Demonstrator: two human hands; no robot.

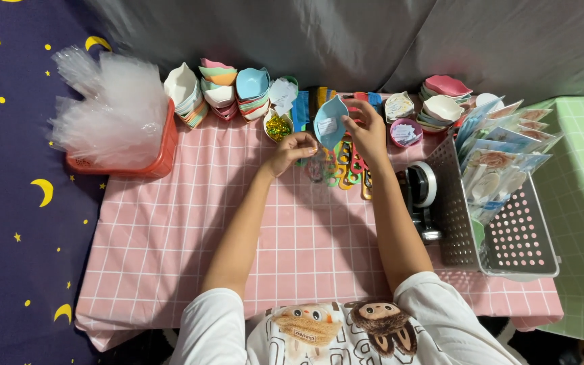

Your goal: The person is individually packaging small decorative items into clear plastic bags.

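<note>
My left hand point(293, 150) is curled with its fingertips pinched on the top of a small clear plastic bag point(316, 177) that hangs over the pink checked tablecloth point(170, 230). My right hand point(366, 132) reaches forward with fingers spread, touching a light blue boat-shaped dish point(329, 122) that is tilted up on edge. Just below both hands lies a heap of colourful small combs and clips point(349, 167). A small dish of gold glitter bits point(278, 126) sits left of the blue dish.
Stacks of pastel dishes point(228, 91) line the back edge, with more dishes point(444, 98) at the right. A red basket of clear bags point(119, 115) stands far left. A tape dispenser point(422, 196) and a white perforated bin of packets point(501, 203) are at right.
</note>
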